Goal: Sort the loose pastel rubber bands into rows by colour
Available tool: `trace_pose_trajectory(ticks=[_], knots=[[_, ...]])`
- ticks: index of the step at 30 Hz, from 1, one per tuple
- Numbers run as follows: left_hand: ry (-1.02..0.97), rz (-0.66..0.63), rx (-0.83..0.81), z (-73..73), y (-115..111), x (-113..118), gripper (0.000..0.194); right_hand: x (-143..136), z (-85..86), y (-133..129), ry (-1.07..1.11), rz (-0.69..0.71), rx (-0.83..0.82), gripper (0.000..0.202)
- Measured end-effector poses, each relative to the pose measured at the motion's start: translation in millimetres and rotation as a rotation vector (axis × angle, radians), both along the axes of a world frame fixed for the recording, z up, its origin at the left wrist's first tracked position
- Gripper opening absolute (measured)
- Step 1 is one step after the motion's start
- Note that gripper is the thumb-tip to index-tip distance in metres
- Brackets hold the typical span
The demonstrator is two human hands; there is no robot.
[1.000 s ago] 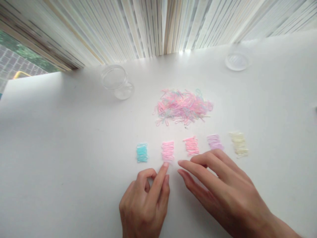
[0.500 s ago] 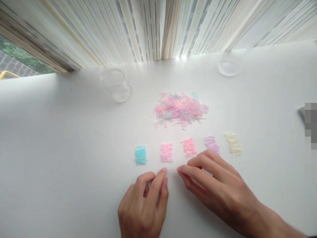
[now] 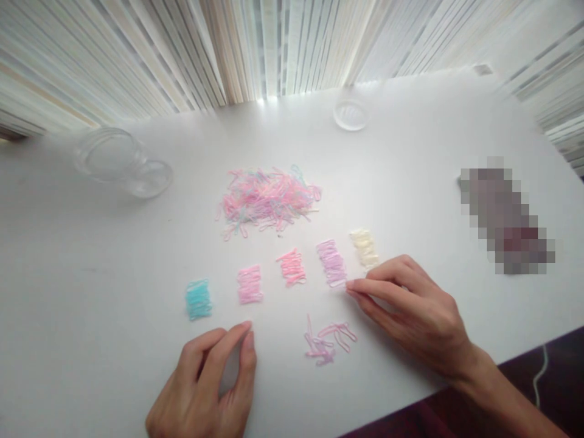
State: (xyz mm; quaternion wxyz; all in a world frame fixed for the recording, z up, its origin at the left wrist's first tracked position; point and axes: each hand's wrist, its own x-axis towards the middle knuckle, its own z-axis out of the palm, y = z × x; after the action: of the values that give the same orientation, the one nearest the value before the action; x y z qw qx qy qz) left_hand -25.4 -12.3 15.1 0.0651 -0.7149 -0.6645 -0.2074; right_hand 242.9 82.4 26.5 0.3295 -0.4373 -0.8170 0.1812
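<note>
Lay flat and square the thin, lilac, elastic-looking loops [image 3: 331, 261], pinching one end in right hand [image 3: 420, 313], with closure of left hand [image 3: 205, 377] unclear.

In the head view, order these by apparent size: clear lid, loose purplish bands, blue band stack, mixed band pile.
1. Mixed band pile
2. Loose purplish bands
3. Blue band stack and clear lid: too alike to rank

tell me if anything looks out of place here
The small scatter of thin pink and lilac loops, below the neat lilac stack of loops, looks stray: its pieces point every way, unlike the stack's even rows.
</note>
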Motion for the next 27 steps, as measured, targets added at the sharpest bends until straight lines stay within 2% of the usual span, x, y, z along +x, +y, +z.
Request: trace_pose_trajectory(ticks=[7,15,22,27], knots=[[0.015,-0.009,0.013,2.8,3,0,0.017,0,-6.5,1,0.061,0.002,0.023,0.017],[-0.022,-0.008,0.001,2.7,3,1,0.017,-1,-13.8,1,0.011,-0.035,0.044,0.015],[-0.042,-0.018,0.035,1.6,6,3,0.013,-1,-10.2,1,0.057,-0.101,0.110,0.012],[-0.095,-0.071,0.016,3.3,3,0,0.016,-1,-4.6,-5,0.082,-0.041,0.097,0.013]])
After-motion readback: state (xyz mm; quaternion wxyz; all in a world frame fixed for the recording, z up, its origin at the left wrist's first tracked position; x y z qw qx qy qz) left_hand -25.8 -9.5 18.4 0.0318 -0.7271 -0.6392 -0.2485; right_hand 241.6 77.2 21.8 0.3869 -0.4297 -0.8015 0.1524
